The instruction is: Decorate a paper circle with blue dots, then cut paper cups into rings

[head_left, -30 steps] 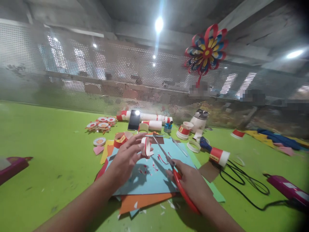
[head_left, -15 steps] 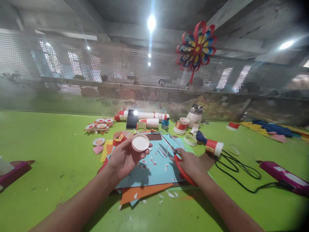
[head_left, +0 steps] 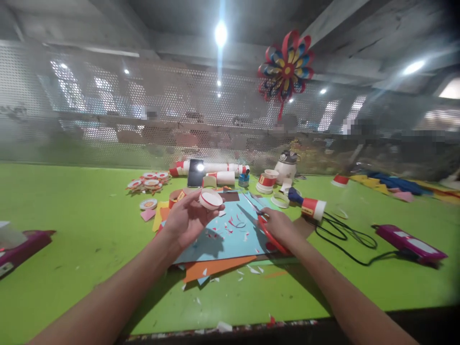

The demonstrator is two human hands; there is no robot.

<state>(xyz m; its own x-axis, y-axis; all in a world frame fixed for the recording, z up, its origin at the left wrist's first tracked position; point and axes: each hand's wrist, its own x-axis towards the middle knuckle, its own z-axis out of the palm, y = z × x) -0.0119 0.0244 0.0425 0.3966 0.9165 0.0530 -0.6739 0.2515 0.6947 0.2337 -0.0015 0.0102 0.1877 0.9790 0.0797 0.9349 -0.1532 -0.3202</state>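
Between the thumb and fingers of my left hand [head_left: 185, 220] is a shallow white paper-cup bottom [head_left: 211, 200] with a thin red line along its rim. It is tilted, held above a light blue paper sheet [head_left: 219, 247]. My right hand [head_left: 283, 226] is closed round the red handles of a pair of scissors [head_left: 266, 231]. The blades point forward and left, apart from the cup bottom. Small red and white paper scraps [head_left: 230, 231] and a curled strip lie on the blue sheet between the hands.
Behind the sheet are a phone [head_left: 196, 173], white-and-red cup tubes [head_left: 225, 178], a blue bottle [head_left: 243, 179] and cut cups [head_left: 266, 183]. A glue gun in a cup [head_left: 313, 209] trails a black cable to a purple power strip [head_left: 409, 243]. Flower-like paper pieces [head_left: 151, 182] lie left.
The cup bottom has tipped in my left hand, so its side wall now shows. The view has shifted slightly, bringing the table's front edge in. My right hand still grips the scissors.
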